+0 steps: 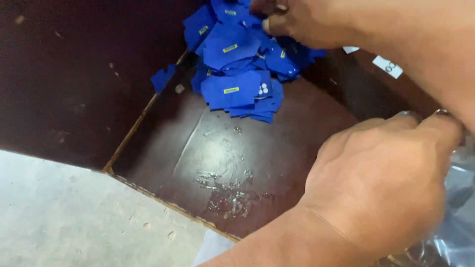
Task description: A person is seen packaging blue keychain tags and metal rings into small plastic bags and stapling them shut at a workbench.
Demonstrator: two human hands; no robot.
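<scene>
At the far left lies a pale grey concrete floor (64, 217), and a dark brown worn wooden board (232, 163) slants above and beside it, its raw edge running diagonally between the two. A single small blue fabric piece (162, 78) sits on the board apart from the rest, well to the left of any fingers. Next comes a loose heap of blue rectangular fabric pieces (237, 74), most of them carrying a small yellow rectangular label (230, 90) stitched near the middle (one piece near the heap's lower right shows a cluster of small white dots instead). The heap lies just below and to the left of the fingertips of the right hand (297, 22), which reaches in from the upper right; its fingers (269, 24) are curled down onto the top of the heap, touching the uppermost pieces, though whether they actually pinch one cannot be told. Beyond those fingers, to the right, two small white paper tags (387, 66) rest on the dark board. Nearer the camera, the left hand (381, 188) fills the lower right, its fingers bent over and closed on a clear crinkled plastic bag (457, 198), whose film shows just past the knuckles at the right edge. A shiny wet-looking patch marks the board left of this hand.
</scene>
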